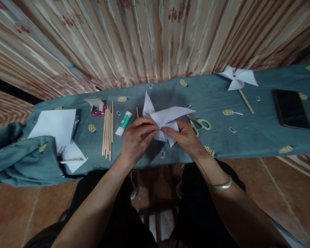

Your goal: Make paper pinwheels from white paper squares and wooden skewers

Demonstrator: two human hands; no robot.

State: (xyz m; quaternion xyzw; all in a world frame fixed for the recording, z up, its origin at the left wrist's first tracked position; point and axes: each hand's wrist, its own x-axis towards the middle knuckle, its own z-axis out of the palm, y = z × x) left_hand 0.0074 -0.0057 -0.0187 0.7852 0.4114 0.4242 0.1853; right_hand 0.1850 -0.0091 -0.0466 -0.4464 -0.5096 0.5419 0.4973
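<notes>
Both hands hold a white paper pinwheel [170, 114] above the cloth-covered table, its blades curled in toward the centre. My left hand [138, 137] pinches the middle from the left with thumb and fingertips. From the right, my right hand [184, 136] grips a lower blade, its thumb pressed near the centre. A wooden stick [137, 112] shows just beyond my left hand, mostly hidden. Beside that hand lies a glue stick [124, 123] with a green label. Green-handled scissors [203, 124] lie partly behind my right hand.
Several wooden sticks [107, 132] lie left of the glue, near an open red box [98, 108] of small dark pieces. White paper sheets [58, 125] rest far left. To the right are a finished pinwheel [238, 76] on its stick and a dark phone [290, 108]. A curtain [144, 41] hangs behind.
</notes>
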